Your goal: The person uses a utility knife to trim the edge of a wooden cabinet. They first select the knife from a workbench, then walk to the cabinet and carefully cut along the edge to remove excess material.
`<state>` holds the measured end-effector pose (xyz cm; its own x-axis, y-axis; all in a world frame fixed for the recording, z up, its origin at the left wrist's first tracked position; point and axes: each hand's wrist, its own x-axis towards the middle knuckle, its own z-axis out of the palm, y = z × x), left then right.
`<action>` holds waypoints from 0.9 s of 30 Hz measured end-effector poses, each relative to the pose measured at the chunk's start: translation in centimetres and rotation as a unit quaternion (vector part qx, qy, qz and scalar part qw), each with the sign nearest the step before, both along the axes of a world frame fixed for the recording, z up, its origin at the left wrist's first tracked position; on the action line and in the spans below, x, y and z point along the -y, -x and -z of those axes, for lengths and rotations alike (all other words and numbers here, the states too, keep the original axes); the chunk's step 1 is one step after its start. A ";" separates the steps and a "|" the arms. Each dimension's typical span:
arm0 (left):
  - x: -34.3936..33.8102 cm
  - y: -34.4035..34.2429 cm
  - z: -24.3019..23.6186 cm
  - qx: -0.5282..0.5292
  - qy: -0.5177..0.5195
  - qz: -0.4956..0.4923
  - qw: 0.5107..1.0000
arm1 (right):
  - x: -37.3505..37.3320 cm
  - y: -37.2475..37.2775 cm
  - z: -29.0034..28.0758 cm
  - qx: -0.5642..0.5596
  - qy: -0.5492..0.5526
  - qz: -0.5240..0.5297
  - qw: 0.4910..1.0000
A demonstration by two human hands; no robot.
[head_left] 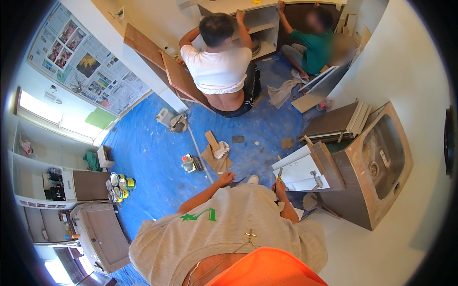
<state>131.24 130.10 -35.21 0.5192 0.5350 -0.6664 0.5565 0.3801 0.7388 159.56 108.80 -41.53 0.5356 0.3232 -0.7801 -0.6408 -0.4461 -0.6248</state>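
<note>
My left hand (226, 178) is held low in front of my body, its fingers curled. A small dark, pointed piece (238, 182) shows beside its fingertips; I cannot make out what it is. My right hand (279, 187) is closed around a slim yellow-and-dark hand tool (279, 174), pointing up and away from me. Just beyond the tool stand white panels with metal hinges (312, 180), leaning against a wooden cabinet piece. Left of my hands, a scraper-like wooden strip and cloth (220, 150) lie on the blue floor sheet (157, 157).
A person in white (217, 66) crouches at an open cabinet; another in green (310, 50) sits to the right. A sink unit (381, 157) lies tipped on the right. Paint cans (121, 186) stand left, and a small can (190, 163) nearer the middle.
</note>
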 end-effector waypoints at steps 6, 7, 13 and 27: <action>-0.5 -0.1 -0.1 -0.022 -0.027 0.008 0.999 | -0.5 0.2 -0.7 -0.008 -0.030 -0.006 1.000; -0.6 -0.1 -0.1 0.004 -0.033 0.005 0.999 | -0.6 0.3 -0.6 -0.010 0.005 0.006 1.000; -1.0 -0.1 -1.0 0.003 -0.052 0.034 0.998 | -1.2 -0.1 0.6 -0.005 0.012 -0.006 1.000; -0.8 -0.5 -0.1 -0.032 -0.028 0.023 0.999 | -2.0 -1.0 0.3 0.010 -0.023 -0.076 0.997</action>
<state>131.70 130.94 -35.07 0.5015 0.5494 -0.6683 0.6184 0.3126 0.7211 160.59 110.76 -41.87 0.4926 0.4366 -0.7528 -0.5550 -0.5086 -0.6582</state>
